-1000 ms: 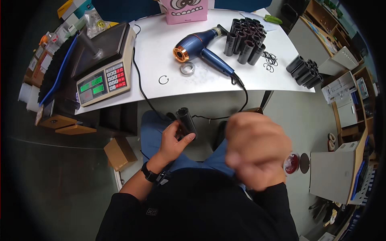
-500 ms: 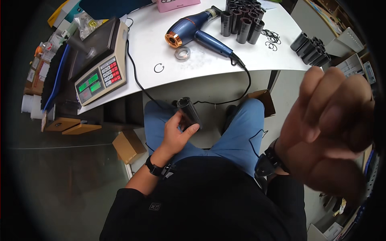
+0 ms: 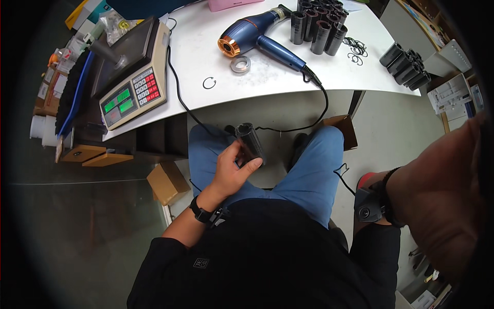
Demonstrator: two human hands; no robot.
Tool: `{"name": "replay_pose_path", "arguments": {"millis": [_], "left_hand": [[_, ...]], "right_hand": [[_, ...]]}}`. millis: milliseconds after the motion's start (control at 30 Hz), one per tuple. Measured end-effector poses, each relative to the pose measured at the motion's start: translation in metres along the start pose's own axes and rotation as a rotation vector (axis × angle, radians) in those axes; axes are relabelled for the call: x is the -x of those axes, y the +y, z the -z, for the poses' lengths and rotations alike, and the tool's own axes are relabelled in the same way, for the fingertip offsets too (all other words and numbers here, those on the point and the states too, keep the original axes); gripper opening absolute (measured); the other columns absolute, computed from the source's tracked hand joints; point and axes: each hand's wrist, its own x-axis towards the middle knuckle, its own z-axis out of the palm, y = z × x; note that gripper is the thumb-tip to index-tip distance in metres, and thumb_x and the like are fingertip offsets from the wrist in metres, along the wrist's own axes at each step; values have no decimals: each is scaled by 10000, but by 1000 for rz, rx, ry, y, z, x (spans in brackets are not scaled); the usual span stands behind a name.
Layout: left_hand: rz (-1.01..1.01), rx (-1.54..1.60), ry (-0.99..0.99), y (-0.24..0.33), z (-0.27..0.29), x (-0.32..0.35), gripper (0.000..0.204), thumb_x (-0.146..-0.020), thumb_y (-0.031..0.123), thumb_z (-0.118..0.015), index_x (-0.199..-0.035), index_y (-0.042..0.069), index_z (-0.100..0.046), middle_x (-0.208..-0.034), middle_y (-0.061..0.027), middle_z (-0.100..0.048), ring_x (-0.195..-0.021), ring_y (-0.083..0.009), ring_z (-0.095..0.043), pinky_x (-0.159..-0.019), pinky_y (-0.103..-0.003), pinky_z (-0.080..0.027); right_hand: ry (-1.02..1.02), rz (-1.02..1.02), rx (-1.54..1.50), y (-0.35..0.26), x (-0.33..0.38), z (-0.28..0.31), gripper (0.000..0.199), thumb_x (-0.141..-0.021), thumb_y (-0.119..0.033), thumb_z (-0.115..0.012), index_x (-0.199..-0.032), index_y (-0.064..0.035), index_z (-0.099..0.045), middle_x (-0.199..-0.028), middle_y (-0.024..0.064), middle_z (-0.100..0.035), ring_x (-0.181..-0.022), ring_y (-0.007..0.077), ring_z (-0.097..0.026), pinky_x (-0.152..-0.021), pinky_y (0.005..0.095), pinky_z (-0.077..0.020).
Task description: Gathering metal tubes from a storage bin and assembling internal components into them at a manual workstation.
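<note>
My left hand is closed around a black tube above my lap. The tube leans, with its open end up and away from me. My right hand is raised close to the camera at the right rim. Its palm and wrist show, but its fingers are lost in the dark edge, so what they hold is hidden. Straight ahead on the white table, an open black retaining ring lies in front of a blue hair dryer. Beside the dryer rests a roll of tape.
Several black tubes stand at the back of the white table, with a heap of black rings beside them. More tubes lie at its right corner. A scale occupies the left. The dryer's cord hangs off the front edge.
My right hand has moved outward to the right rim, taking its fingers out of sight. The left hand keeps its hold on the tube. The whole view has shifted slightly.
</note>
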Motion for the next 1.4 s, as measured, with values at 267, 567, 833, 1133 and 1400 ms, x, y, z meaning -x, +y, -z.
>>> {"name": "replay_pose_path", "arguments": {"millis": [267,567,833,1133,1400], "left_hand": [[-14,-3,40,3,1,12,398,-843,259,-802,-1104,6,-641,-810,-38,-636,-691,-111,-542,-631,-267,-444],[-52,-81,-65,9,6,-1,381,-857,244,-801,-1112,8,-645,-864,-43,-665,-749,-117,-604,-663,-269,-479],[2,13,-29,9,0,3,422,-847,233,-815,-1164,12,-646,-898,-50,-686,-761,-118,-627,-678,-268,-497],[-38,36,-21,6,0,-1,406,-852,266,-810,-1121,6,-652,-897,-60,-687,-750,-126,-620,-679,-279,-498],[-8,53,-45,1,0,-4,393,-874,280,-792,-1097,-7,-644,-897,-81,-681,-756,-140,-621,-682,-288,-499]], "right_hand": [[50,129,36,-9,-2,-16,165,-941,-264,-703,-1002,-174,-579,-845,1,-525,-658,77,-432,-631,242,-322],[193,247,11,-10,-25,-29,178,-933,-258,-712,-1020,-164,-589,-834,-3,-520,-646,75,-429,-631,238,-317],[261,364,112,-16,-9,1,192,-926,-253,-720,-1036,-155,-598,-824,-7,-515,-634,73,-427,-630,235,-312],[380,391,120,-18,-20,0,209,-917,-247,-729,-1054,-145,-609,-812,-12,-510,-622,70,-424,-630,231,-307],[445,340,77,-14,-22,2,226,-910,-242,-737,-1070,-136,-618,-802,-15,-505,-610,68,-421,-629,228,-302]]}}
